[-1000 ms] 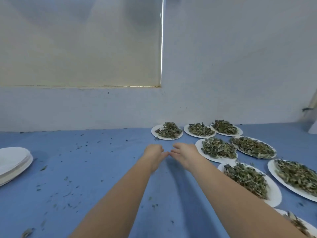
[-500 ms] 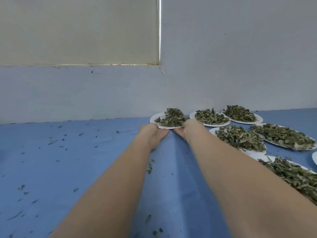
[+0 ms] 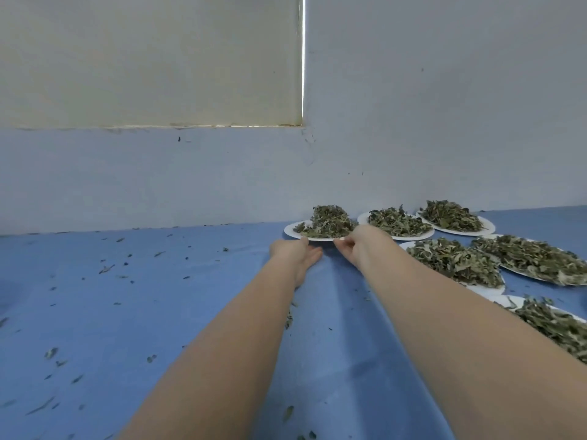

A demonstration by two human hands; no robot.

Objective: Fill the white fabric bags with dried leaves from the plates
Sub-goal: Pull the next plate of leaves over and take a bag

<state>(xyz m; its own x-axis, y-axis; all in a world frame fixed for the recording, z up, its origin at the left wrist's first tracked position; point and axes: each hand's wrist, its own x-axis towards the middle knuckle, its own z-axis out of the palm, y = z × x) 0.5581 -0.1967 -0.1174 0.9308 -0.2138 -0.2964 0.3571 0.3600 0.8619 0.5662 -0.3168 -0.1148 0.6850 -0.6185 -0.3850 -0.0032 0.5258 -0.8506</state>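
Left hand: my left hand (image 3: 297,250) lay stretched far out over the blue tabletop (image 3: 127,312), fingertips at the near rim of the leftmost plate (image 3: 290,229). The fingers reached under or against that rim and the thumb lay along the cloth; I could not tell whether this grip had truly closed on the plate.
Right hand: my right hand (image 3: 355,247) sat just beside the left, its fingers curled and pinching the same near rim a little further right. This grip looked tight, with only the plate's edge in it.
Plate in the grip: a white plate heaped with dried leaves (image 3: 327,219), resting flat on the tabletop close to the wall (image 3: 413,122). It lay directly beyond both hands, the heap behind my fingertips and the rim between them.
Other plates: more white plates of dried leaves stood to the right, one (image 3: 397,221) just beside the held plate and another (image 3: 451,214) past it along the wall. A nearer row (image 3: 451,260) ran beside my right forearm toward the right edge of the view, with one (image 3: 533,258) further right.
Tabletop: a blue cloth covered it, scattered with loose leaf crumbs (image 3: 106,268), mostly to the left of my arms.
Wall: pale, with a shaded window panel (image 3: 143,58) at upper left.
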